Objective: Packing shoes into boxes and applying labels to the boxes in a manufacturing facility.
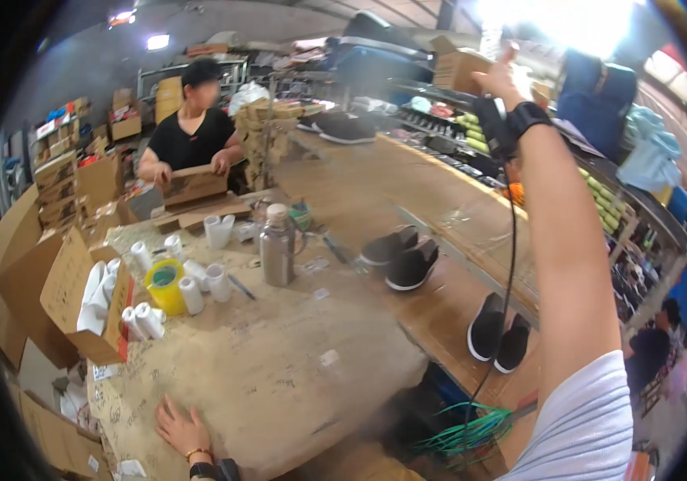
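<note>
My left hand (183, 431) rests flat on the paper-covered table (279, 377), its fingers spread and nothing in them. My right arm is stretched up, and my right hand (503, 82) is raised beside a small cardboard box (457, 69) on the upper shelf. Its visible fingers are apart; whether they touch the box I cannot tell. A black device (494, 127) with a hanging cable is strapped at the right wrist. Below the arm, pairs of dark shoes with white soles (412, 267) stand on a cardboard-covered shelf, with another pair (497, 337) nearer me.
A steel flask (278, 248), white rolls (217, 282) and yellow tape (165, 287) stand on the table. An open carton (87, 305) of white rolls is at the left. Across the table, a person (191, 136) handles a cardboard box (195, 186). Green straps (471, 429) lie at lower right.
</note>
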`<state>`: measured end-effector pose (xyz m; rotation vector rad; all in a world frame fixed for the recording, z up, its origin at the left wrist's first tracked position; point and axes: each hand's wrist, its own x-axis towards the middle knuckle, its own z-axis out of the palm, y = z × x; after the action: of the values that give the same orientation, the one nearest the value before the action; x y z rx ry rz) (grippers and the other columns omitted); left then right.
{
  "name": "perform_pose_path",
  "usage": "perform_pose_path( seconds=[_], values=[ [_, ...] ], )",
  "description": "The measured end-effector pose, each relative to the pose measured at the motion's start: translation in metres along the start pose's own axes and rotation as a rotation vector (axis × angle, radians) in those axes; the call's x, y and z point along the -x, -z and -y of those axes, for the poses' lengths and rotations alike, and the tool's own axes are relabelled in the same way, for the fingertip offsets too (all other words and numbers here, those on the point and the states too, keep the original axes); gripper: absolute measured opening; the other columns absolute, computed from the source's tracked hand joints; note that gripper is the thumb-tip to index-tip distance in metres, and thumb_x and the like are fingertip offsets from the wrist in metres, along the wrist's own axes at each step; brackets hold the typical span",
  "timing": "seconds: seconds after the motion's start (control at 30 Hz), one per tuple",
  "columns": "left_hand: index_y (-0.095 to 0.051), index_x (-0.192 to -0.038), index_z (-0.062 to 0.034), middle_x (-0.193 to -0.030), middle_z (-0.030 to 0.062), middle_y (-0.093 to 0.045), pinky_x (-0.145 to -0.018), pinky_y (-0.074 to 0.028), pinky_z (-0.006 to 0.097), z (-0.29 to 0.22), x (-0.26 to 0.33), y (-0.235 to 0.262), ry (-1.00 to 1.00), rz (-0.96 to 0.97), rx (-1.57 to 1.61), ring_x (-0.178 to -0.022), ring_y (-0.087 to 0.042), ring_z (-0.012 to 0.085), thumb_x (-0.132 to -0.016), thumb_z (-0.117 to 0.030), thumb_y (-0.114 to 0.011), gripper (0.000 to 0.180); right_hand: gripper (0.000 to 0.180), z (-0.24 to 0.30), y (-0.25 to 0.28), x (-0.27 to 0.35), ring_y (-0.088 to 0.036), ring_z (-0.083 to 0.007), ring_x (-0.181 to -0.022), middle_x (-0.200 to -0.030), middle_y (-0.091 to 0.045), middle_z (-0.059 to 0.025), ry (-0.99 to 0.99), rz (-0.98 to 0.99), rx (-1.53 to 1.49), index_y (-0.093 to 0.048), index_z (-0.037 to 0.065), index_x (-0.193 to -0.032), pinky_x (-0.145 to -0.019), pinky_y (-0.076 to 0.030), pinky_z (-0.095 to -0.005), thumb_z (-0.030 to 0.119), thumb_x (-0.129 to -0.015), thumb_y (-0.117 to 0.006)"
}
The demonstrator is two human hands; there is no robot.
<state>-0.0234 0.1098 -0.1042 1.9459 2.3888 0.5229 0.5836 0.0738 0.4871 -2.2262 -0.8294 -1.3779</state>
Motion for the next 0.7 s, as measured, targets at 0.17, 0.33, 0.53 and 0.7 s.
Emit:
perform_pose_path(
  seconds=[0.17, 0.33, 0.53, 0.7],
  values=[
    [-0.029, -0.142, -0.0129, -0.139, 0.0146, -0.035, -0.108, -0.020, 0.049, 0.006, -0.002, -0.005, -0.012, -0.060, -0.023, -0.131, -0.029, 0.0315, -0.082, -0.034, -0.060, 0.071, 0.046, -0.037, -0.034, -0.029, -0.062, -0.0250, -0.101, -0.109, -0.066, -0.0063, -0.002, 0.192, 0.093, -0.069, 0.016, -0.104, -0.086, -0.047, -0.0358, 0.054, -0.080, -0.055],
    [-0.033, -0.140, -0.0106, -0.138, 0.0152, -0.035, -0.108, -0.019, 0.049, 0.013, 0.000, 0.003, -0.025, -0.067, -0.056, -0.131, -0.028, 0.0315, -0.081, -0.034, -0.061, 0.069, 0.027, -0.031, -0.053, -0.021, -0.062, -0.0220, -0.098, -0.104, -0.066, -0.0054, 0.055, 0.366, 0.135, -0.065, 0.023, -0.110, -0.082, -0.050, -0.0364, 0.029, -0.089, -0.048],
    [-0.038, -0.136, -0.0091, -0.136, 0.0158, -0.036, -0.108, -0.019, 0.050, 0.015, 0.001, 0.011, -0.048, -0.109, -0.017, -0.131, -0.029, 0.0317, -0.081, -0.034, -0.061, 0.065, 0.097, 0.008, -0.012, 0.024, -0.065, -0.0329, -0.089, -0.099, -0.064, -0.0223, -0.035, 0.253, -0.101, -0.022, -0.011, -0.121, -0.078, -0.052, -0.0373, 0.055, -0.067, -0.068],
    [-0.039, -0.135, -0.0092, -0.135, 0.0158, -0.038, -0.108, -0.020, 0.051, 0.014, -0.003, 0.003, -0.056, -0.112, 0.006, -0.130, -0.030, 0.0317, -0.082, -0.033, -0.061, 0.063, 0.113, 0.032, -0.002, 0.027, -0.059, -0.0382, -0.102, -0.111, -0.057, -0.0285, 0.090, 0.053, -0.307, -0.019, -0.011, -0.130, -0.086, -0.049, -0.0377, 0.064, -0.062, -0.068]
  ],
)
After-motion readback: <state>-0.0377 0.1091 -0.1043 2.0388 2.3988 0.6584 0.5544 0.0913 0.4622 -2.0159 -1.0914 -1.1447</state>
